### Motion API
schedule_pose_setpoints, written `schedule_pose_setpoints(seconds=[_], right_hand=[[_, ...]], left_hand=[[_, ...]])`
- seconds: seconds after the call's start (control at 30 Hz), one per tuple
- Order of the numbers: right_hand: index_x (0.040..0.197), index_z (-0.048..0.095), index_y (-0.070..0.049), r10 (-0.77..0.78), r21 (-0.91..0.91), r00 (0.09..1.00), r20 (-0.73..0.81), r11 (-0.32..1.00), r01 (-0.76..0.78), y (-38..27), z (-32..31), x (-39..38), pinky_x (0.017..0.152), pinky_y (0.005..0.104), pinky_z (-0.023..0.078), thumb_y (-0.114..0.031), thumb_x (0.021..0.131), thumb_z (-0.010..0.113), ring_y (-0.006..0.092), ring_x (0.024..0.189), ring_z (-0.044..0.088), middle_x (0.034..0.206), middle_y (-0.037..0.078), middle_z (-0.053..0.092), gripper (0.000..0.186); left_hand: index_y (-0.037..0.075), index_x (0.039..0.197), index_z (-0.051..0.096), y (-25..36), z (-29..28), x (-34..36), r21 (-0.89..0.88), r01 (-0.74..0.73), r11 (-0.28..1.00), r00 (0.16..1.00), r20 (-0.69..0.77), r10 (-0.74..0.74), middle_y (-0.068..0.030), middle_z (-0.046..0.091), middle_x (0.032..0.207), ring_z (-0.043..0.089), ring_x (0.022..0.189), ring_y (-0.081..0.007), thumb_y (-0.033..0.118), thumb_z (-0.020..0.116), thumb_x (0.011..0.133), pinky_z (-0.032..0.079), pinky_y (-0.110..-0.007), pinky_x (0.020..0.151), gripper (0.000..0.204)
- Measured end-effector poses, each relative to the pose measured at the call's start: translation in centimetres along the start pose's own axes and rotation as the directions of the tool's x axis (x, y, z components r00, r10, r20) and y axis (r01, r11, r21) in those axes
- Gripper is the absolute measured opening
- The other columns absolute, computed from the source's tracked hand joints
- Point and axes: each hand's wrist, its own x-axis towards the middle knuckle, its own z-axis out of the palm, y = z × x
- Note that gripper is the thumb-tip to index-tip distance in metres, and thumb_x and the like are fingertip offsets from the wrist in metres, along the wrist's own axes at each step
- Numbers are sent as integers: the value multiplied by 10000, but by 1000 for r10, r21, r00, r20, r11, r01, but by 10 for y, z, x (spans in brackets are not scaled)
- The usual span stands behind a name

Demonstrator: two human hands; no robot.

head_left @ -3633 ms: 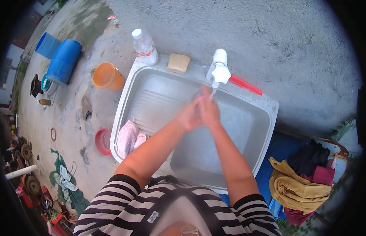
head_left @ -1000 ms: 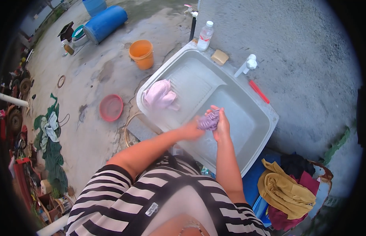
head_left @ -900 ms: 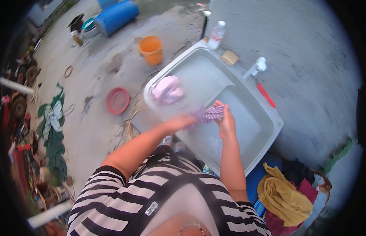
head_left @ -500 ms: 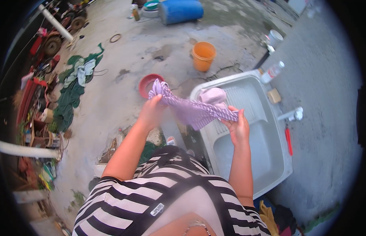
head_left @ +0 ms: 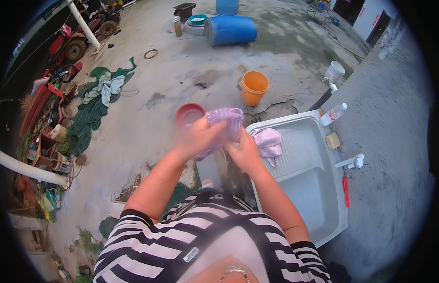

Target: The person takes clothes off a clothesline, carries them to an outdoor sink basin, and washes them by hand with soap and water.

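A purple cloth with white stripes (head_left: 231, 119) is bunched up in front of me, between my two hands. My left hand (head_left: 199, 136) is closed on its near left side, slightly smeared by motion. My right hand (head_left: 245, 153) grips the cloth from the right, and some of its fingers are hidden. To the right stands a pale washing sink (head_left: 295, 198) with a ribbed washboard section at its far end. A crumpled pink cloth (head_left: 267, 140) lies on the sink's far left part, just beyond my right hand.
A red basin (head_left: 182, 111) sits on the concrete behind the cloth. Farther off stand an orange bucket (head_left: 254, 90) and a blue barrel on its side (head_left: 233, 30). Along the sink's right edge are a clear bottle (head_left: 333, 115), a tan block (head_left: 332, 140), a white tap (head_left: 354, 162) and a red-handled item (head_left: 346, 192).
My hands have come together, so the striped cloth, stretched wide before, is now gathered. My right hand has moved left, away from over the sink. The view has tilted up slightly.
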Motion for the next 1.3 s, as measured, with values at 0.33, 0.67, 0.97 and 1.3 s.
schedule_pose_setpoints(seconds=[0.33,0.67,0.97,1.3], right_hand=[[959,661,-41,-29,-320,990,-139,947,-17,17,-119,-41,743,342,484,-108,802,609,266,809,620,909,130,642,178],[959,629,-47,390,117,717,-578,909,-399,29,-228,-141,658,268,483,-97,900,520,118,745,604,857,36,632,134],[969,614,-49,495,524,479,-725,848,-84,-13,-244,-201,633,218,449,-72,911,506,67,707,566,840,7,624,125],[860,650,24,686,124,394,-612,576,-808,-53,-223,-231,641,305,451,-280,902,600,127,661,533,783,11,650,311]], left_hand=[[-7,1238,551,46,19,16,7,-135,991,990,-41,135,-51,637,1079,589,971,-100,74,529,946,462,-251,864,303],[118,1199,620,38,101,79,496,-399,771,895,26,446,-5,429,876,431,680,-88,-62,569,786,418,-240,656,453],[26,970,645,55,162,144,471,-442,763,865,450,224,-96,578,761,567,686,-198,71,632,744,448,-322,628,232],[39,927,580,1,216,228,510,-653,560,710,669,220,-111,616,772,605,702,-244,149,678,755,478,-341,634,226]])
